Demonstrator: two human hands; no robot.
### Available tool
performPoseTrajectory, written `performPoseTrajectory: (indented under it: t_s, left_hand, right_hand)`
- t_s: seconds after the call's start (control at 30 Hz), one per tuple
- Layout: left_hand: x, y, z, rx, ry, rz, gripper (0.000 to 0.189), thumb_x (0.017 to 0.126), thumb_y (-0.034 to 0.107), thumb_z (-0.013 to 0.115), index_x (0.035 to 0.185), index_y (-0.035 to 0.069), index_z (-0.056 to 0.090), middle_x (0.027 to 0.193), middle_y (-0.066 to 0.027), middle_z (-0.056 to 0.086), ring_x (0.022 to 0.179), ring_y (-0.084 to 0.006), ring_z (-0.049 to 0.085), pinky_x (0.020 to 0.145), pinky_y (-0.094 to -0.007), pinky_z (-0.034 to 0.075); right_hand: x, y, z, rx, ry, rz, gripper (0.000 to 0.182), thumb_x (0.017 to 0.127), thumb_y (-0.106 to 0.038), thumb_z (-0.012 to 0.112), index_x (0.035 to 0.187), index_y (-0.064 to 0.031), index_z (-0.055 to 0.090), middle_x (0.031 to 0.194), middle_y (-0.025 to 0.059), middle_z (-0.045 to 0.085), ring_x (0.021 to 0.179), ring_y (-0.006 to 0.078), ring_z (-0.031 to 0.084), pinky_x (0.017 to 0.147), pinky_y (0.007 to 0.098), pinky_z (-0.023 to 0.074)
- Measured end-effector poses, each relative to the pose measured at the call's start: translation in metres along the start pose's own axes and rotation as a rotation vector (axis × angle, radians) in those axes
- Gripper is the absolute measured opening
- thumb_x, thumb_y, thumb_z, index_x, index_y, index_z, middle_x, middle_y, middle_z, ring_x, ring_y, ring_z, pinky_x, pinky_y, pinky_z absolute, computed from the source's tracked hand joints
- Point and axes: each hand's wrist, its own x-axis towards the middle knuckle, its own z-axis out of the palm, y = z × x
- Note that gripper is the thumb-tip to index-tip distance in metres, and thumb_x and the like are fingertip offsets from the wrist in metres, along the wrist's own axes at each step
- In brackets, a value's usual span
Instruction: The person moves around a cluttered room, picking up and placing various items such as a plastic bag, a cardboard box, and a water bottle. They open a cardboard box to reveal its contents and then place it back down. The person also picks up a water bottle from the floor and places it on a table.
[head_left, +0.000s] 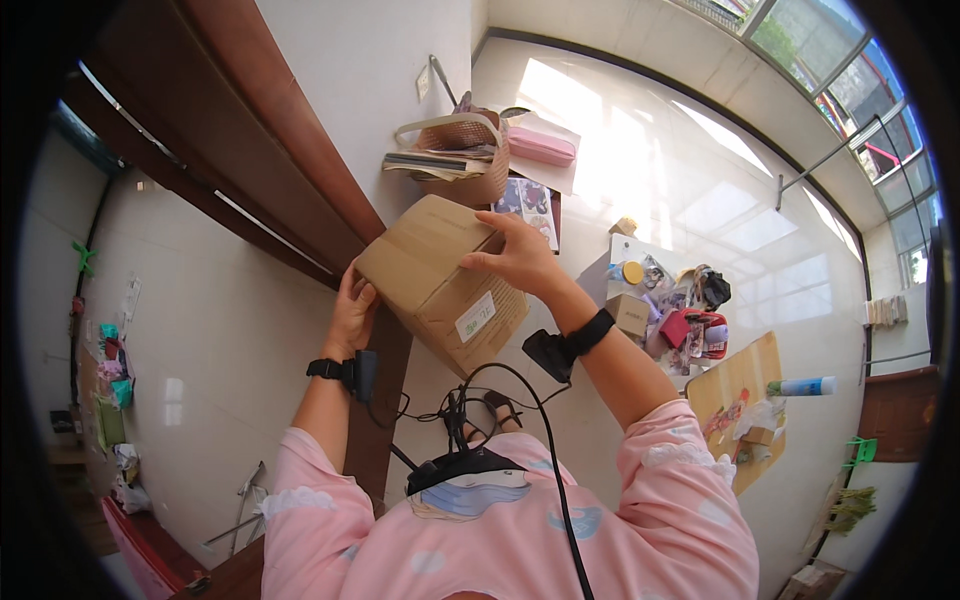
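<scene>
A taped brown cardboard box (427, 262) is held tilted in front of me, between both hands. My left hand (351, 319) supports its lower left corner, the thumb up along the side and some fingers hidden behind it. My right hand (521, 256) grips the right upper edge, thumb and index finger spread over the carton. A white label (476, 316) with writing faces me on one side. Behind the box, a woven basket (491, 176) holds papers and folders, and a pink pencil case (541, 146) lies beside it.
A brown wooden door (277, 142) stands at left. To the right, a white table (626, 247) bears jars, small boxes and a red basket (716, 334). Nearer is a wooden table (701, 386) with plastic bags. Black cables (491, 367) hang before my waist.
</scene>
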Motion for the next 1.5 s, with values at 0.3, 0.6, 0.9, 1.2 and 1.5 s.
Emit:
performPoseTrajectory:
  t_s: [0.3,0.6,0.9,1.2,1.5]
  left_hand:
    - [-0.055,-0.011,-0.006,-0.317,-0.059,-0.262,0.085,0.076,0.071,0.042,0.139,0.016,0.026,0.138,-0.0056,0.036,0.125,-0.0235,0.037,0.102,-0.0402,0.033]
    - [-0.072,-0.025,0.037,-0.389,0.073,-0.032,0.075,0.084,0.066,0.034,0.138,0.015,0.028,0.139,-0.0069,0.034,0.127,-0.0236,0.035,0.102,-0.0411,0.033]
    - [-0.099,-0.036,0.055,-0.496,0.097,-0.078,0.074,0.084,0.066,0.033,0.138,0.016,0.027,0.139,-0.0061,0.034,0.127,-0.0234,0.035,0.102,-0.041,0.034]
    - [-0.099,-0.034,0.052,-0.542,0.078,-0.11,0.073,0.085,0.066,0.033,0.138,0.017,0.027,0.139,-0.0053,0.034,0.127,-0.0233,0.035,0.101,-0.0408,0.034]
    - [-0.095,-0.027,0.042,-0.589,0.03,-0.166,0.073,0.085,0.066,0.033,0.138,0.018,0.027,0.14,-0.0045,0.034,0.127,-0.0232,0.035,0.101,-0.0406,0.035]
  right_hand:
    - [0.014,-0.072,0.043,-0.38,-0.073,-0.286,0.064,0.061,-0.042,0.074,0.116,-0.0134,0.056,0.102,0.0092,0.056,0.09,0.0257,0.06,0.074,0.0359,0.0482]
    - [-0.029,-0.134,0.122,-0.584,0.117,-0.7,0.038,0.067,-0.021,0.06,0.101,-0.004,0.06,0.106,0.0113,0.051,0.077,0.0167,0.05,0.065,0.027,0.0372]
    - [-0.035,-0.172,0.128,-0.772,0.068,-0.889,0.032,0.068,-0.018,0.058,0.096,-0.003,0.06,0.109,0.0097,0.051,0.08,0.0155,0.044,0.067,0.0245,0.0332]
    - [-0.039,-0.165,0.119,-0.787,-0.118,-0.922,0.036,0.063,-0.02,0.063,0.095,-0.0043,0.059,0.106,0.0065,0.05,0.081,0.0155,0.044,0.067,0.0249,0.0338]
    - [-0.059,-0.149,0.11,-0.588,-0.04,-1.008,0.032,0.07,-0.018,0.057,0.1,-0.0062,0.059,0.11,0.0045,0.048,0.08,0.0155,0.045,0.066,0.0253,0.036]
